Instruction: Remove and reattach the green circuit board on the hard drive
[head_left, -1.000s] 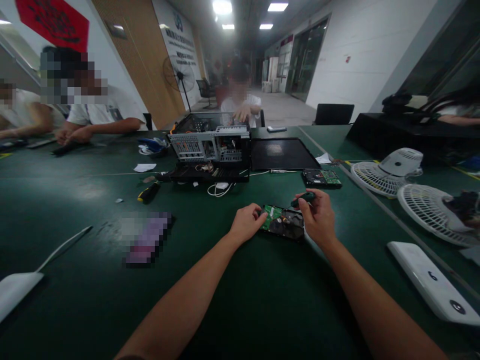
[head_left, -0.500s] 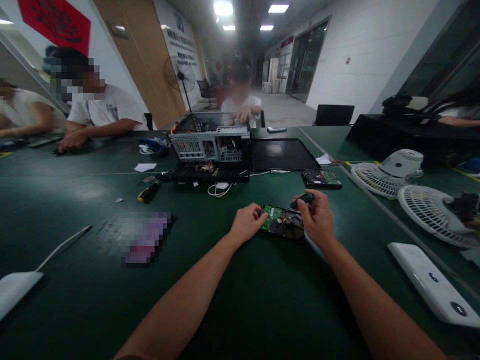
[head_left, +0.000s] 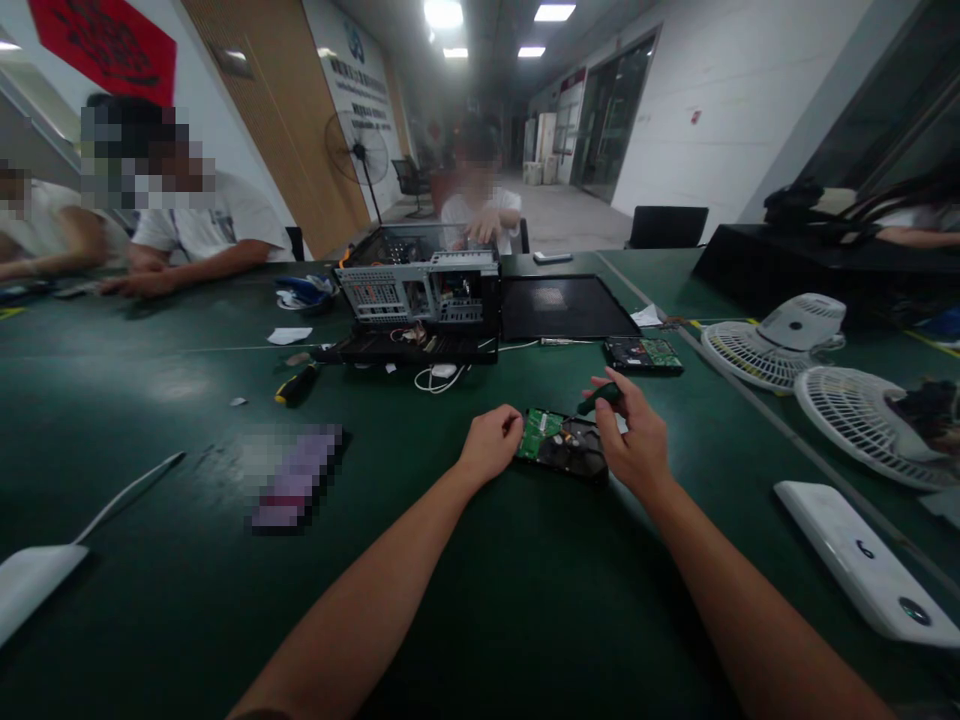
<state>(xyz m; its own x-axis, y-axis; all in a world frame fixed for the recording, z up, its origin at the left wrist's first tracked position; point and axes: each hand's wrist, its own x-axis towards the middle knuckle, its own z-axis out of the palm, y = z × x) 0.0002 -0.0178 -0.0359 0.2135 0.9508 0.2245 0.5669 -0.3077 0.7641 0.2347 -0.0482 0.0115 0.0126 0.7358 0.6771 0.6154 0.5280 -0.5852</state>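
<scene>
On the green table in front of me lies a hard drive [head_left: 574, 460], its green circuit board to the left and dark metal casing to the right. My left hand [head_left: 491, 442] is closed at the drive's left edge, thumb and curled fingers against it. My right hand [head_left: 636, 435] grips the dark green handle of a screwdriver [head_left: 598, 400] above the drive's right half. The shaft slants down to the left towards the board; whether its tip touches a screw is too small to tell.
Beyond stands an opened computer case [head_left: 420, 295] beside a black panel [head_left: 570, 308]. A second hard drive [head_left: 643, 355] lies right of centre. White fan parts [head_left: 757, 352] and a white power bank [head_left: 859, 565] are to the right; a yellow-black screwdriver [head_left: 297, 384] and a blurred phone-like object [head_left: 298, 476] are left.
My left thumb has drawn back from the board to the drive's edge. The screwdriver handle has shifted slightly left and tilted more, and my right fingers have changed position on it.
</scene>
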